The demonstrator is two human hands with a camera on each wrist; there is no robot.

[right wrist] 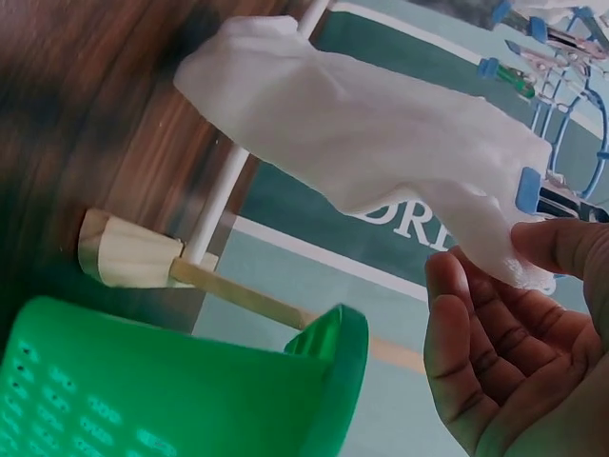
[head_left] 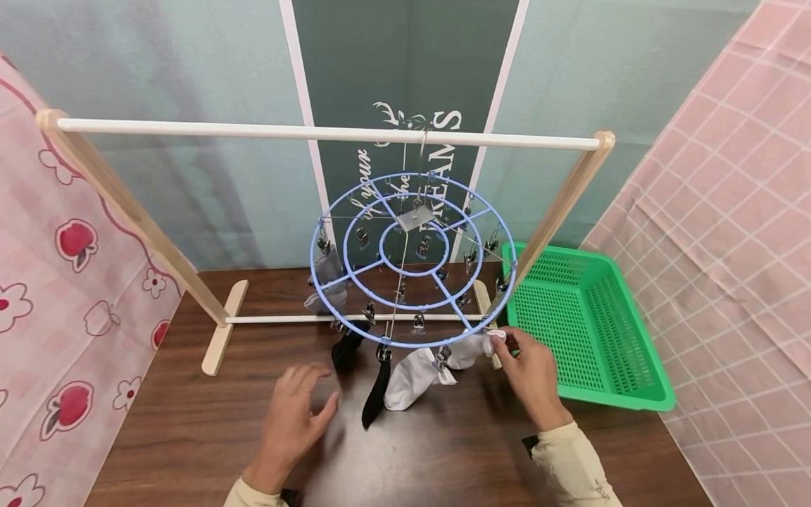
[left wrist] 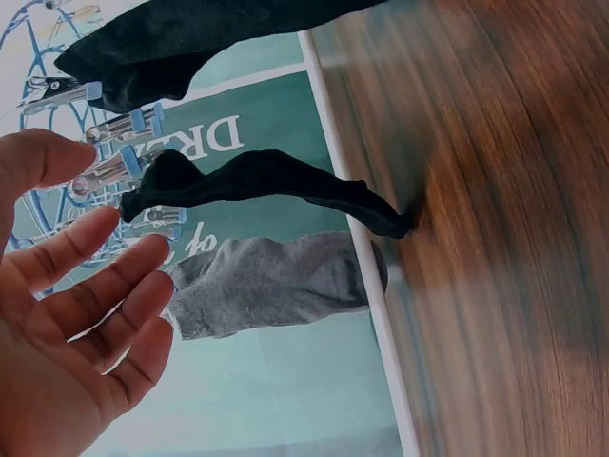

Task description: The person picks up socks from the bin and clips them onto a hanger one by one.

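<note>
At the right front of the blue round clip hanger (head_left: 412,345), my right hand (head_left: 531,373) pinches the cuff edge of a white sock (right wrist: 362,133) between thumb and forefinger. A clip (right wrist: 544,198) grips that sock's cuff beside my fingers. My left hand (head_left: 294,415) is held in the air with fingers loosely spread, holding nothing. Nearest to it hang a black sock (head_left: 376,394) and another black sock (head_left: 346,348) farther back. A second white sock (head_left: 410,380) hangs from a front clip. The left wrist view shows a grey sock (left wrist: 271,286) hanging beyond the black ones.
The hanger hooks over the white top bar (head_left: 253,130) of a wooden stand, whose lower bar (head_left: 285,320) runs near the tabletop. Several bare clips dangle from its rings. A green basket (head_left: 652,380) stands at the right, beside the stand's right leg. Patterned cloths enclose the table.
</note>
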